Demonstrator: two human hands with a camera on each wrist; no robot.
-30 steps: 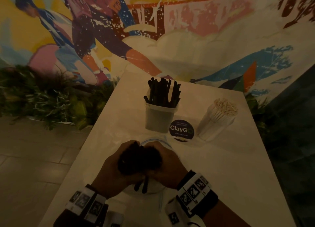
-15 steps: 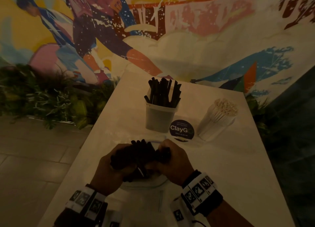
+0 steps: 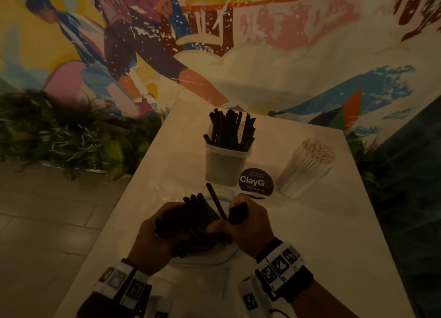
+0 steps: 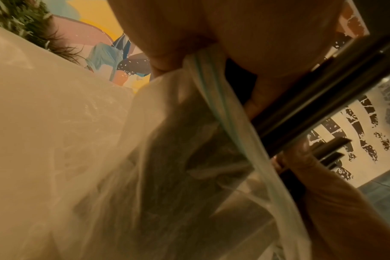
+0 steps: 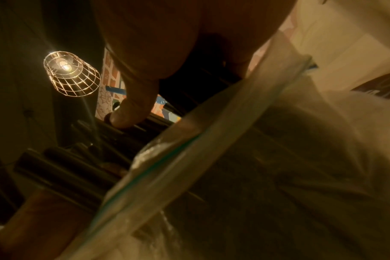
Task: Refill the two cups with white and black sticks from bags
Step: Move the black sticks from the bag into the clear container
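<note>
Both hands work over a clear zip bag (image 3: 205,260) lying on the near part of the white table (image 3: 310,234). My left hand (image 3: 157,234) grips a thick bundle of black sticks (image 3: 191,219) that slants up out of the bag. My right hand (image 3: 241,219) curls round the other side of the bundle, and one black stick (image 3: 214,201) stands out between the hands. In the left wrist view the bag (image 4: 189,158) hangs below the black sticks (image 4: 312,112). Farther back stand a clear cup (image 3: 226,167) full of black sticks and a cup of white sticks (image 3: 307,167).
A round dark "ClayGo" sticker (image 3: 255,181) lies on the table between the two cups. A painted mural wall (image 3: 238,43) rises behind the table, plants (image 3: 59,136) line the left side, and a tiled floor (image 3: 47,222) lies below them. A caged lamp (image 5: 71,73) hangs overhead.
The bundle of black sticks has come up out of the bag and spread between my hands. My hands have moved slightly apart, and a single stick now pokes out toward the cups.
</note>
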